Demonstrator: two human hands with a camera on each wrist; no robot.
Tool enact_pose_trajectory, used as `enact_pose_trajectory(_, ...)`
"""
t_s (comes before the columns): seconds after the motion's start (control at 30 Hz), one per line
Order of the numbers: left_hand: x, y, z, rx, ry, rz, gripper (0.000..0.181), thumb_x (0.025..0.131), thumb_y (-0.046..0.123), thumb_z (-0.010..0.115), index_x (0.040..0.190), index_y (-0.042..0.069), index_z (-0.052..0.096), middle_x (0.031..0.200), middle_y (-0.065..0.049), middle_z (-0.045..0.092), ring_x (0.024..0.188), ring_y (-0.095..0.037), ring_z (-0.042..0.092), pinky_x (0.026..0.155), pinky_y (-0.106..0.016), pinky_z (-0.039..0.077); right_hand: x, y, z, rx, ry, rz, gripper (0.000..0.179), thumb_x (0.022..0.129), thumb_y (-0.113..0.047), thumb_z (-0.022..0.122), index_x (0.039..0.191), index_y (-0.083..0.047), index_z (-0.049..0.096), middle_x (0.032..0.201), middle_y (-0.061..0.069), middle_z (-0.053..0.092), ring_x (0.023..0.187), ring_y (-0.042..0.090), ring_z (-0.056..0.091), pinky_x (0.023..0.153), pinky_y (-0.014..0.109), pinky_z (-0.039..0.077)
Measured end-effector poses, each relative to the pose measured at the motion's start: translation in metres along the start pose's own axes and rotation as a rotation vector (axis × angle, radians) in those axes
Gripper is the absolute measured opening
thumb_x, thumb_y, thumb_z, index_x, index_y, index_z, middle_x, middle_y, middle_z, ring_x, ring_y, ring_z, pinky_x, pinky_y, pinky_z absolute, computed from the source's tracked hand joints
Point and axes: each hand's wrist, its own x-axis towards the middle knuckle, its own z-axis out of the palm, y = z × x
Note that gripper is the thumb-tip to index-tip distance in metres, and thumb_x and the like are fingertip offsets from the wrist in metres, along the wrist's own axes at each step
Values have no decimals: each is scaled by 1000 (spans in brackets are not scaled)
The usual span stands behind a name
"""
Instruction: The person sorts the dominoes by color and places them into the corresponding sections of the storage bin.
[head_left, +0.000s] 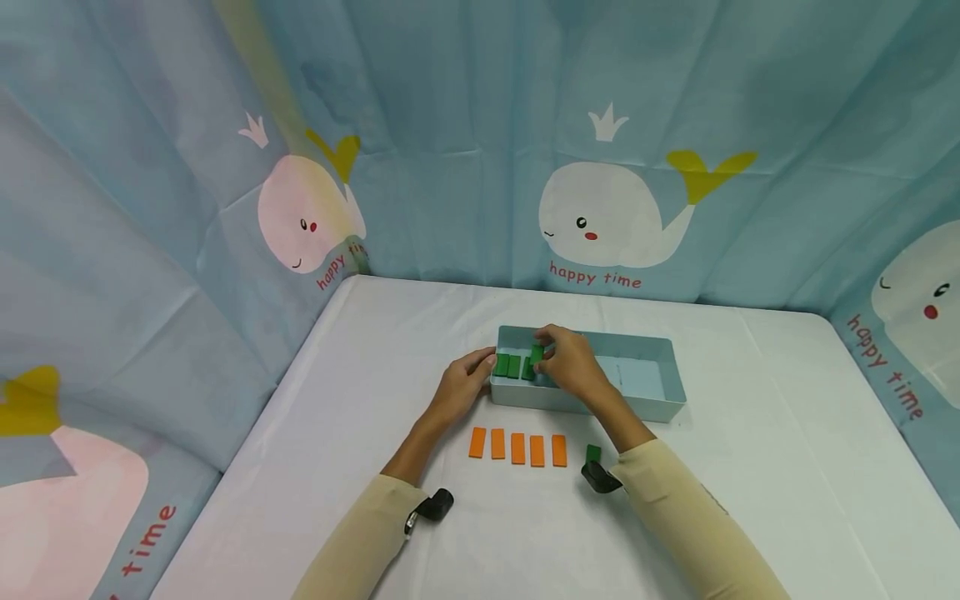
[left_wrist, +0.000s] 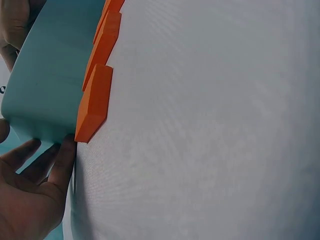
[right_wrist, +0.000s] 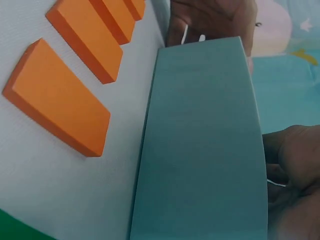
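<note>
block (head_left: 537,354) between right fingers (head_left: 550,332)

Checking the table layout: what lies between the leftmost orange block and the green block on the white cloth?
Four more orange blocks lie spaced apart between the leftmost orange block and the green block, in the head view.

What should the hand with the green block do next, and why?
Maybe the right hand should set its green block down beside the other green blocks: it's pinched close to them, inside the blue box's left part, and the left hand touches that end, perhaps steadying it.
</note>
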Motion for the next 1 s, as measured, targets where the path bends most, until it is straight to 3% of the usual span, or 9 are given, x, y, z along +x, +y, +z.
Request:
enact_pose_trajectory(0.3, 1, 0, 0, 47, 16, -24, 56, 112, 45, 53, 156, 10, 55, 157, -10, 56, 146, -28, 52, 113, -47, 53, 6, -6, 6, -82, -29, 106, 53, 89, 9, 78, 139, 6, 63, 130, 25, 68, 115, 38, 67, 92, 48, 62)
enact_pose_trajectory(0.67, 0, 3, -1, 10, 2, -20, 56, 112, 43, 53, 156, 9, 53, 158, -13, 55, 142, -29, 56, 105, -44, 59, 9, -7, 9, -146, -59, 114, 50, 92, 11, 73, 140, 7, 61, 137, 26, 65, 117, 36, 67, 90, 46, 63)
enact_pose_trajectory(1.0, 0, 2, -1, -1, -1, -12, 57, 112, 43, 53, 156, 8, 53, 157, -14, 55, 142, -29, 56, 106, -43, 58, 7, -5, 7, -102, -53, 112, 50, 91, 8, 72, 140, 6, 62, 133, 28, 66, 90, 30, 63, 74, 39, 59)
